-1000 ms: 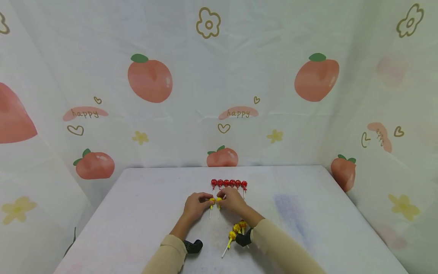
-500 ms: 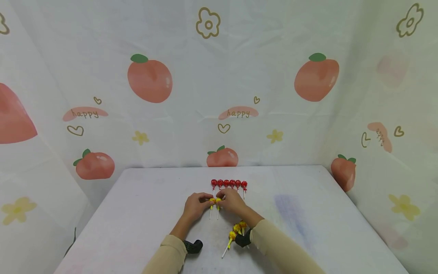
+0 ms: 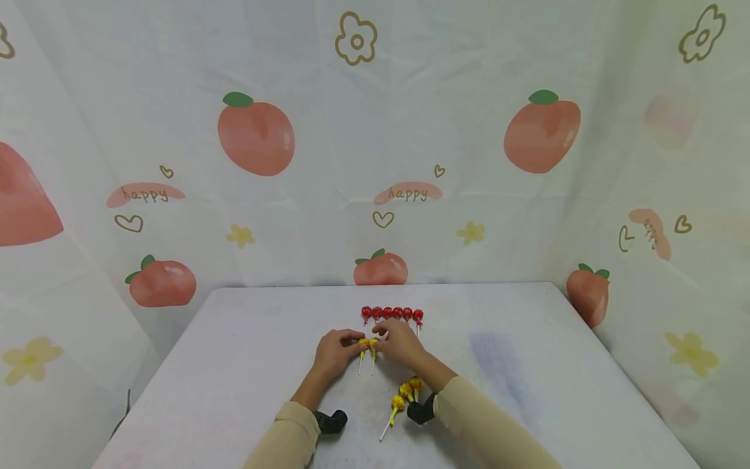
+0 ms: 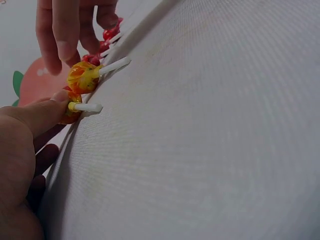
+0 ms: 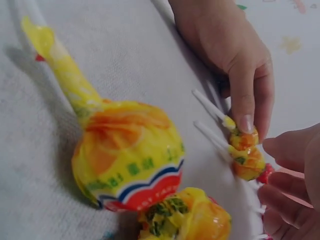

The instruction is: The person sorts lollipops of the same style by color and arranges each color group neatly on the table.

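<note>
Head view: my left hand (image 3: pixel 336 352) pinches one yellow lollipop (image 5: pixel 243 141) on the surface (image 3: pixel 258 365); at three o'clock, just beside it, lies a second yellow lollipop (image 5: pixel 250 166), then my right hand (image 3: pixel 401 342), fingers loosely parted (gripping nothing).

The sleeves (image 3: pixel 282 440) are plain beige. A black wrist camera (image 3: pixel 332 422) with a rounded end sits at each cuff (image 3: pixel 303 415).

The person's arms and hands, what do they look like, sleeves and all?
The left hand and right hand wear no gloves. The left sleeve and right sleeve are plain beige, and a black rounded piece shows at the end of each.
</note>
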The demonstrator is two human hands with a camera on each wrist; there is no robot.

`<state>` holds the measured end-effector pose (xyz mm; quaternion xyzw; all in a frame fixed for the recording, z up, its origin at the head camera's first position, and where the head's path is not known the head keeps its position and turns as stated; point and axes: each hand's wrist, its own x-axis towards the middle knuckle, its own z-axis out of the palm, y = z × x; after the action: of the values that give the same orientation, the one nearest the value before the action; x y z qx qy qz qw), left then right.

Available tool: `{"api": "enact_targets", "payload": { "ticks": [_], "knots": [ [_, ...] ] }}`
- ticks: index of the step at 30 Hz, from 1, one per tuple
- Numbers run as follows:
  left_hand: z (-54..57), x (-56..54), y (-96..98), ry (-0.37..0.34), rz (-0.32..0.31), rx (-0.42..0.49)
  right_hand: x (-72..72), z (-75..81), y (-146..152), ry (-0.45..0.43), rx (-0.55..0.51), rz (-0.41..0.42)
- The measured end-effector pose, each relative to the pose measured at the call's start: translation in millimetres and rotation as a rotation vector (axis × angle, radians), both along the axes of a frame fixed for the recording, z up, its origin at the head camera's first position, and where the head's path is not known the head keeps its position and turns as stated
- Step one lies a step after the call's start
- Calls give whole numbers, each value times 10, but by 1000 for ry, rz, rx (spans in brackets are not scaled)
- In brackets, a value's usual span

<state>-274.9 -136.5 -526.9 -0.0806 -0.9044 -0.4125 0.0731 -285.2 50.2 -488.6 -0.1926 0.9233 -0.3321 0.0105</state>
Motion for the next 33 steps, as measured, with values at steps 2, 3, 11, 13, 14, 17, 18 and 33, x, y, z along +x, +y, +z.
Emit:
{"api": "enact_targets", "payload": {
  "ticks": [2,3,11,13,14,17,18,33],
  "knots": [
    [3,0,4,-3,0,2,22,17,17,12,-23,-2],
    [6,1,6,-4,0,3,35,28,25,19,-37,0],
    [15,16,7,0,0,3,205,87,134,67,-126,38],
    [16,15,7,7,-3,-2,249,84,178,49,-151,44],
    [18,16,7,9,-3,-3,271,78,201,32,-159,42],
    [25,21,10,8,-2,-12,326,48,274,-11,-167,55],
    [27,22,10,4,-1,-9,343,38,299,-30,-163,60],
    [1,12,30,-41,34,-14,533,-109,651,-40,41,253]
  ]
}}
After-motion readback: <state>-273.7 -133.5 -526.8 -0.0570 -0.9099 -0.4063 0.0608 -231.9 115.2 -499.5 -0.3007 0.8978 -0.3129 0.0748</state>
